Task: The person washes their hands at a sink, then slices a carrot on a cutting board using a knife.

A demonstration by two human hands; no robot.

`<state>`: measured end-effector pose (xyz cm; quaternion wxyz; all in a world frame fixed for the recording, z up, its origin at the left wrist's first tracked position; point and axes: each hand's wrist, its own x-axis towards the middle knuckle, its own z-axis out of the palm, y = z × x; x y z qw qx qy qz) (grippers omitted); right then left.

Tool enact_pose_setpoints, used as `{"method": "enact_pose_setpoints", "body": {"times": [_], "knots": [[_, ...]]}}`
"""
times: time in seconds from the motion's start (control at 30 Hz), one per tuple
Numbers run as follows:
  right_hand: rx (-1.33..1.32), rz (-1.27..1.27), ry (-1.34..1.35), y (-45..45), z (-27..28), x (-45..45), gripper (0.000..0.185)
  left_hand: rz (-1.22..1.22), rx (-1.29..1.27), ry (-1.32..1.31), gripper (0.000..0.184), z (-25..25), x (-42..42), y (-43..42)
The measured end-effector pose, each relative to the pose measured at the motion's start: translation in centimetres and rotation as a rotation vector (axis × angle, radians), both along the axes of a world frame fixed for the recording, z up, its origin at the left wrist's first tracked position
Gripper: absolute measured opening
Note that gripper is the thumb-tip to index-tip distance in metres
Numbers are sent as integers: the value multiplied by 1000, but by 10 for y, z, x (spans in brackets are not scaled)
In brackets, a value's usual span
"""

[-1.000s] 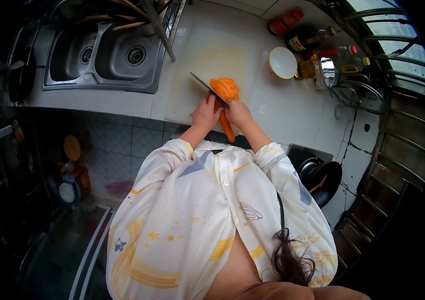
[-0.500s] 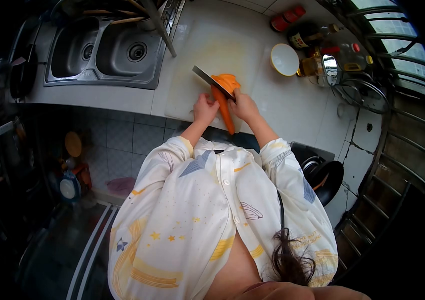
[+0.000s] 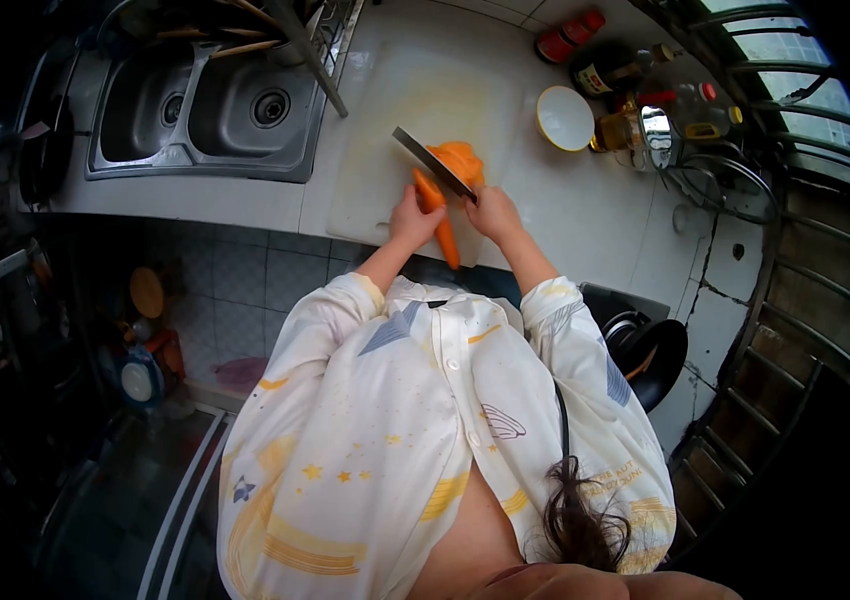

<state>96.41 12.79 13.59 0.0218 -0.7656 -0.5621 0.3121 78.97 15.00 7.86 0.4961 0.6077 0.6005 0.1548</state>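
Observation:
My left hand (image 3: 413, 221) is closed around an orange carrot (image 3: 445, 238), whose lower end points toward me past the front edge of the cutting board. In my right hand (image 3: 494, 213) is the handle of a kitchen knife (image 3: 423, 156), its broad dark blade slanting up to the left. Just beyond the blade lies a heap of carrot slices (image 3: 459, 160), partly hidden by the knife. The carrot's cut end is on the near side of the blade, apart from the heap. Beneath them is the whitish cutting board (image 3: 365, 170).
To the left is a double steel sink (image 3: 297, 165), with a metal rack post (image 3: 320, 65) beside the board. A white bowl (image 3: 565, 118) stands at the right, near several bottles (image 3: 625, 75) and a glass lid (image 3: 735, 190). Below the counter hangs a black pan (image 3: 657, 365).
The carrot has shifted left, away from the slices and the blade, together with my left hand. My right hand and the knife have moved slightly to the right.

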Motion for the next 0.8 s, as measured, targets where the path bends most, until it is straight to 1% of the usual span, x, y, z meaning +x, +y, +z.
{"method": "enact_pose_setpoints", "body": {"times": [0.07,0.1,0.13,0.17,0.2,0.23,0.27,0.3,0.37,0.4,0.47,0.5,0.57,0.7,0.77,0.8], "knots": [[21,-19,13,2,-8,7,24,4,-40,-124,63,17,-11,8],[41,-32,23,2,-11,9,24,1,-40,-121,63,27,-16,15],[41,-34,26,3,-5,7,24,-69,-9,-85,61,38,-22,23],[53,-59,67,3,2,5,27,-140,25,-50,60,50,-27,32],[65,-84,108,3,8,3,31,-143,26,-48,60,62,-32,38],[65,-86,109,-1,3,2,31,-311,295,87,54,75,-38,43],[91,-124,142,-5,-5,1,36,-476,563,224,48,80,-43,45],[116,-161,175,-8,-9,-1,41,-477,564,226,48,73,-46,48],[109,-181,199,-12,-8,-6,44,-644,987,377,38,48,-49,54],[101,-202,222,-15,-9,-8,47,-648,988,378,38,44,-49,56],[107,-217,242,-20,-12,-12,46,-629,1075,387,33,36,-50,59],[110,-227,258,-22,-9,-14,46,-634,1076,381,33,34,-49,58],[92,-241,256,-27,-3,-18,44,-557,991,257,36,28,-48,54],[80,-209,227,-28,6,-24,40,-529,950,217,32,23,-50,42],[62,-193,204,-28,9,-26,39,-511,931,118,28,18,-49,42],[43,-169,182,-28,9,-27,38,-514,931,117,28,20,-47,42]]}}
